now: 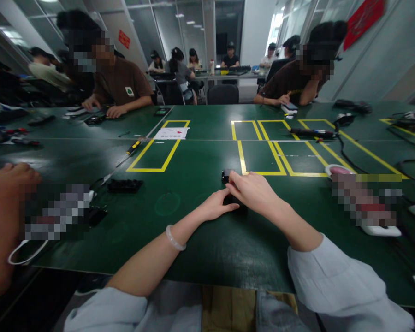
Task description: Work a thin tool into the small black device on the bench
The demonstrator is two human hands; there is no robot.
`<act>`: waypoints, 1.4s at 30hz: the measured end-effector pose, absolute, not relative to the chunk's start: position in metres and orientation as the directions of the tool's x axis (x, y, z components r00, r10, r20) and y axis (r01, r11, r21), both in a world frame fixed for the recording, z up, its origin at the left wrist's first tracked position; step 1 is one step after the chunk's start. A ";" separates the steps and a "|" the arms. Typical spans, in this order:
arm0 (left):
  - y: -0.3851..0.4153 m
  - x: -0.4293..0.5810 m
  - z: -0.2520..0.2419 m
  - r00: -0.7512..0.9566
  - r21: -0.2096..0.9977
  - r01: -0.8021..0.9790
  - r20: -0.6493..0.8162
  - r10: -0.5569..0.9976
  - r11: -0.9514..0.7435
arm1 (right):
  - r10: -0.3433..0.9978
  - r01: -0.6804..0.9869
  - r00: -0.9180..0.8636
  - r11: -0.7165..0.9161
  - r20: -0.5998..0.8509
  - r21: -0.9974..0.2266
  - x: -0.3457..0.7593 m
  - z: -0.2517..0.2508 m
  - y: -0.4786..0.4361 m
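A small black blocky object [227,175] stands on the green table in front of me, its kind unclear. Bent over it from the right is my right hand [254,188], fingers curled and closed on its upper part. My left hand [217,205] comes in low from the left, with thumb and fingers closed around the dark lower part. The fingertips of both hands meet there and hide most of the object. A pale bangle [175,238] circles my left wrist.
A black strip-like part [125,185] lies to the left, near a yellow-black screwdriver [134,147]. Yellow tape outlines [263,173] mark the green table [193,249]. A white-cased device [380,230] sits right. Another person's arm [7,221] reaches in at left; two people sit opposite.
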State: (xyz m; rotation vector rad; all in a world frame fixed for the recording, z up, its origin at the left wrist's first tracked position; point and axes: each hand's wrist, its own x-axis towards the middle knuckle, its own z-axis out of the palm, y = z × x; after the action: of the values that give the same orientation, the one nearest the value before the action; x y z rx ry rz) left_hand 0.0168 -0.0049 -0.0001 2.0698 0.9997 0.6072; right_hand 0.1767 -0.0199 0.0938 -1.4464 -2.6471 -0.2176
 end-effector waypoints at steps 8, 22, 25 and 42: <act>-0.005 0.016 -0.001 0.579 0.776 0.461 0.104 0.809 -0.430 | 0.832 0.847 -0.529 0.531 0.170 0.037 0.178 0.094 -0.018; -0.004 0.016 -0.001 0.578 0.777 0.464 0.097 0.810 -0.425 | 0.819 0.835 -0.544 0.549 0.184 0.027 0.177 0.096 -0.022; -0.004 0.017 -0.001 0.575 0.782 0.461 0.096 0.812 -0.419 | 0.820 0.835 -0.543 0.549 0.182 0.019 0.178 0.098 -0.024; -0.004 0.017 -0.003 0.585 0.775 0.471 0.083 0.807 -0.421 | 0.840 0.848 -0.529 0.528 0.121 0.042 0.177 0.097 -0.022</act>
State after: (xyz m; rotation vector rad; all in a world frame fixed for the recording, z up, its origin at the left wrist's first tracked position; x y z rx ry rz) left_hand 0.0167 -0.0039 -0.0025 2.0844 1.0119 0.5894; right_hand 0.1767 -0.0221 0.0972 -1.4784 -2.6698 -0.1462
